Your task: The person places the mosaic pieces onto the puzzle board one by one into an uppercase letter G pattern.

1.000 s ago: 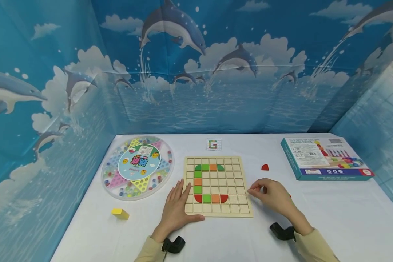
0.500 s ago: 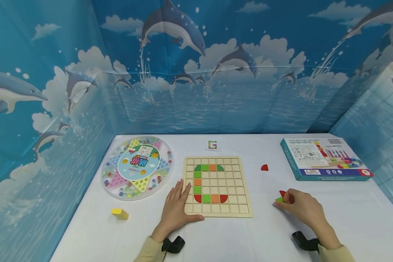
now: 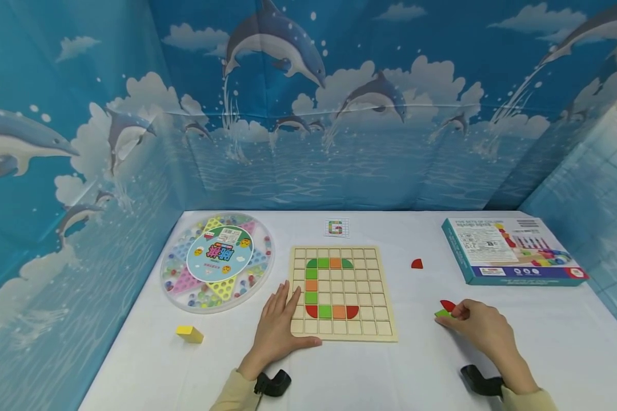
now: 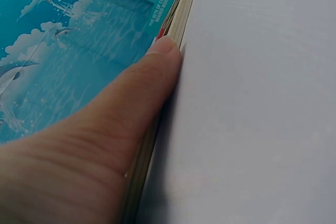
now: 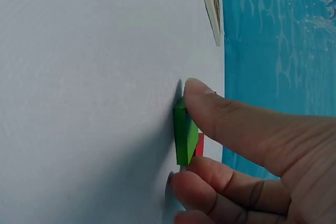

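Note:
A wooden grid board lies mid-table, bearing green and orange squares and rounded green and red pieces laid out like a C. Spread along the board's left and near edges, my left hand has its fingers straight; in the left wrist view the thumb presses the board's side. To the right of the board, my right hand pinches a small green block between thumb and fingers, low over the white cloth. Just behind that block is a red rounded piece. Farther back lies another red quarter-round piece.
A small pattern card showing a G-like figure lies behind the board. On the left are a round marble game disc and a yellow block. A flat game box sits at the back right. Dolphin-print curtains enclose the table.
My right hand has moved right, from beside the board's edge to the red piece, and the green block now shows in its fingers. My left hand stays on the board.

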A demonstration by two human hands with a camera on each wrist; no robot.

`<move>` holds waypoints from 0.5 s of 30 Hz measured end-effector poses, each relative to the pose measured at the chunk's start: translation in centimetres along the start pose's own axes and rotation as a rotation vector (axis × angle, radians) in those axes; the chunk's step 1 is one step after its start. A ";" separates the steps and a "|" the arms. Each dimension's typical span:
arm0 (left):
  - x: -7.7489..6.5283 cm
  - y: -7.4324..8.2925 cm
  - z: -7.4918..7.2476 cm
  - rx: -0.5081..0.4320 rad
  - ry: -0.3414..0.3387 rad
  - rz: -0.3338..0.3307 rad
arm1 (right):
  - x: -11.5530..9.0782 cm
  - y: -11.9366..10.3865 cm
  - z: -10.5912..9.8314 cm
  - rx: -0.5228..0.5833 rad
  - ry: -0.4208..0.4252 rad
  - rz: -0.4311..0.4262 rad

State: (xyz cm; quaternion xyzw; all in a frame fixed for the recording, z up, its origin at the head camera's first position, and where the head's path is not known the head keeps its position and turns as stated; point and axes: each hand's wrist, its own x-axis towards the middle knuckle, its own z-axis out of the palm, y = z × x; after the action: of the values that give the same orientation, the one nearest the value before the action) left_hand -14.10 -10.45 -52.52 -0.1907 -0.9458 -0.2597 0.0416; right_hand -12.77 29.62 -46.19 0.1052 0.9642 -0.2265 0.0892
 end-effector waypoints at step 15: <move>0.0 -0.1 0.0 0.000 0.003 0.001 | -0.3 -2.1 1.7 0.086 0.089 -0.193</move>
State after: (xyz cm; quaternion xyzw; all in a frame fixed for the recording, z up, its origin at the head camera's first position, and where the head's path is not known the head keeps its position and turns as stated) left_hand -14.13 -10.54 -52.61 -0.1910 -0.9455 -0.2601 0.0430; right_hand -12.80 26.99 -46.73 0.0258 0.9622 -0.2704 0.0194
